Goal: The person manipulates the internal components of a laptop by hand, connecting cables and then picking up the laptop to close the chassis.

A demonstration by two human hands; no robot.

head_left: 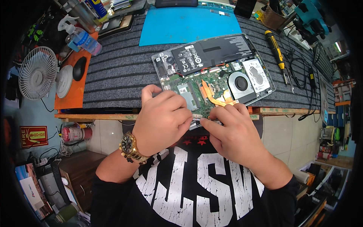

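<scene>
An opened laptop base point(269, 90) lies on the striped mat near the bench's front edge, its inside facing up. It shows a black battery point(211, 53), a green circuit board point(196, 80), a copper heat pipe point(214, 99), a round fan point(240, 84) and a silver drive point(257, 75). My left hand point(162, 117) is closed at the near left edge, fingers curled. Across from it, my right hand point(234, 130) is closed with fingertips pressed at the near edge. Between them shows a small silvery strip point(196, 117); my fingers partly hide it, and their exact grip is unclear.
A blue mat point(185, 24) lies behind the laptop. To its right are a yellow-and-black screwdriver point(275, 49) and black cables point(308, 75). At left stand a white fan point(38, 73), a black mouse point(79, 68) and a spray bottle point(85, 41). The wooden bench edge point(281, 111) runs below.
</scene>
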